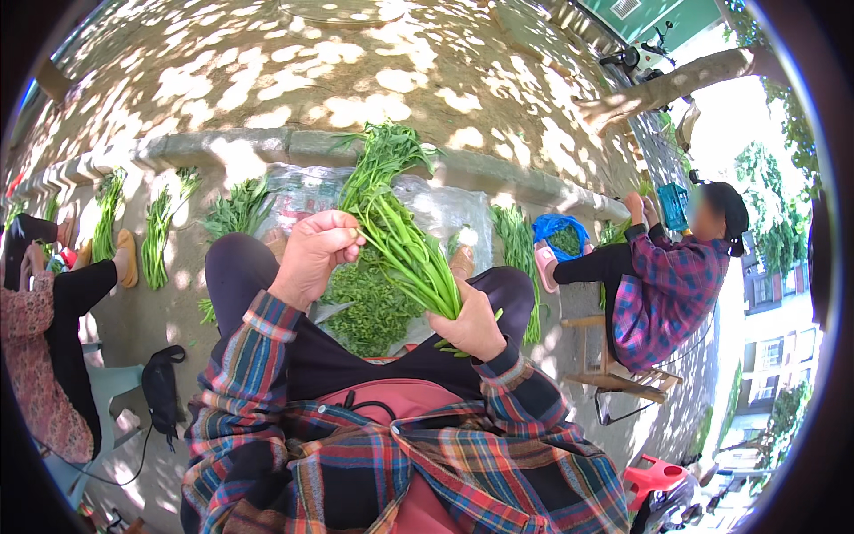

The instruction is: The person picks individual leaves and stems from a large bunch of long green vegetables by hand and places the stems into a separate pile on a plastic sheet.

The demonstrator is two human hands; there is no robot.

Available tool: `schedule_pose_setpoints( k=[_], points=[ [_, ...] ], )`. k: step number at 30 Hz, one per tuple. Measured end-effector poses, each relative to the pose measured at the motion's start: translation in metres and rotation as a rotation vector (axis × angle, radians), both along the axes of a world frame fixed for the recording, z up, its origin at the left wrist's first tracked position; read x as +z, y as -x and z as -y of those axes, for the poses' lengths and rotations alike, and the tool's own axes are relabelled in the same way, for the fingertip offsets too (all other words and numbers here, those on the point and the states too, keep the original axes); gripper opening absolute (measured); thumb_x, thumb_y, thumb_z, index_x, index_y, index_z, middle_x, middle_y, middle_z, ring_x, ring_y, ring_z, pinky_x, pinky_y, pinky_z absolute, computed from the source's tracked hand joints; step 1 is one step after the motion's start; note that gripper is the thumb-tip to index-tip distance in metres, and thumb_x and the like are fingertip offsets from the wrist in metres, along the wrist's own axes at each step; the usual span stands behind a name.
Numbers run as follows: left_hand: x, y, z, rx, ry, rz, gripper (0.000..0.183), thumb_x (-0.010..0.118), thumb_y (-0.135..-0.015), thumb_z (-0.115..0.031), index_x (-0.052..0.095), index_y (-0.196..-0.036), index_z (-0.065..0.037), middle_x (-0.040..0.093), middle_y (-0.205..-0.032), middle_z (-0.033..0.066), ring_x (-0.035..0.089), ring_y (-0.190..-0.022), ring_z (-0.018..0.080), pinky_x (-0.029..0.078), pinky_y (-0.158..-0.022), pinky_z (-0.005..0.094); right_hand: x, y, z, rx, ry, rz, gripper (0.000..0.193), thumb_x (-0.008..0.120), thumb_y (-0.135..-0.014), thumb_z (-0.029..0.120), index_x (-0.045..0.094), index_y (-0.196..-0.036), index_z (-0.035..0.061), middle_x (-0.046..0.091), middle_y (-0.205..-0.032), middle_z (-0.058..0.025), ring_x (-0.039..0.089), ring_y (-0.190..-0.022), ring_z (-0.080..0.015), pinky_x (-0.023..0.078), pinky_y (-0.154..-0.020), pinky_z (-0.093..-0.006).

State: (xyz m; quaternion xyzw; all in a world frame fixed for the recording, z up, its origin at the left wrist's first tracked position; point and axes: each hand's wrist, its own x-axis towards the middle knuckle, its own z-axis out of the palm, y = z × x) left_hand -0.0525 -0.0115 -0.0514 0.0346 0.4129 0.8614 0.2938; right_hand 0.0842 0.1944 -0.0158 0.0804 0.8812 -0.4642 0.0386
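Note:
My right hand (470,326) is wrapped round the lower stems of a long bunch of leafy greens (405,245). The bunch slants up and away to the left, its leafy tops lying far out in front of me. Beside its middle, my left hand (322,256) is closed in a pinch, with a thin pale-green stem end at the fingertips. Below the bunch, between my knees, lies a pile of loose green leaves (369,307) on clear plastic sheeting (458,206). The lower part of that pile is hidden by my lap.
More bunches of greens (158,236) lie along the stone curb (258,142). At the right, a seated person (672,276) in a checked shirt handles greens beside a blue bag of leaves (562,236). Another person (53,356) sits at the left, near a black bag (164,392).

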Motion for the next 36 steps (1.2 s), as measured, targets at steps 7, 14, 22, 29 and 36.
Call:
schedule_pose_setpoints(
  k=[7,14,22,29,36],
  points=[
    [0.026,-0.011,0.034,-0.307,0.653,-0.452,0.005,0.064,-0.078,-0.004,0.062,-0.08,-0.001,0.054,-0.066,-0.0013,0.045,-0.056,0.0052,0.037,-0.054,0.0194,0.019,-0.021,-0.019,0.08,-0.179,-0.043,0.035,0.065,-0.069,0.008,0.058,-0.102,-0.0012,0.063,-0.081,-0.0136,0.062,-0.071,-0.0177,0.048,-0.066,-0.0296],
    [0.041,-0.035,0.006,0.119,0.624,-1.01,0.021,0.065,-0.075,0.0,0.061,-0.095,-0.001,0.059,-0.082,0.0041,0.054,-0.066,0.0122,0.044,-0.061,0.024,0.022,-0.032,-0.016,0.107,-0.223,-0.085,0.03,0.064,-0.07,0.007,0.058,-0.098,-0.0007,0.063,-0.079,-0.0139,0.063,-0.07,-0.0219,0.048,-0.064,-0.0307],
    [0.036,-0.036,0.0,0.215,0.652,-1.299,0.013,0.063,-0.074,0.001,0.062,-0.087,-0.001,0.062,-0.079,0.0112,0.061,-0.073,0.0269,0.049,-0.065,0.0318,0.025,-0.033,-0.012,0.048,-0.203,-0.101,0.029,0.064,-0.069,0.008,0.058,-0.098,0.0032,0.06,-0.078,-0.0145,0.06,-0.07,-0.0307,0.048,-0.062,-0.0345],
    [0.043,-0.039,0.004,0.369,0.758,-1.468,0.016,0.068,-0.068,0.001,0.062,-0.082,-0.003,0.062,-0.077,0.009,0.061,-0.07,0.0244,0.05,-0.061,0.0323,0.023,-0.035,-0.016,0.099,-0.231,-0.094,0.037,0.064,-0.07,0.006,0.058,-0.106,0.001,0.063,-0.086,-0.0134,0.063,-0.075,-0.0208,0.048,-0.07,-0.0294],
    [0.041,-0.04,0.002,0.302,0.74,-1.436,0.015,0.066,-0.065,0.003,0.062,-0.078,-0.004,0.062,-0.076,0.007,0.06,-0.067,0.02,0.048,-0.058,0.0288,0.021,-0.039,-0.019,0.062,-0.166,-0.166,0.022,0.065,-0.07,0.01,0.057,-0.09,0.0054,0.058,-0.077,-0.0141,0.059,-0.07,-0.0359,0.049,-0.061,-0.0379]
  ],
)
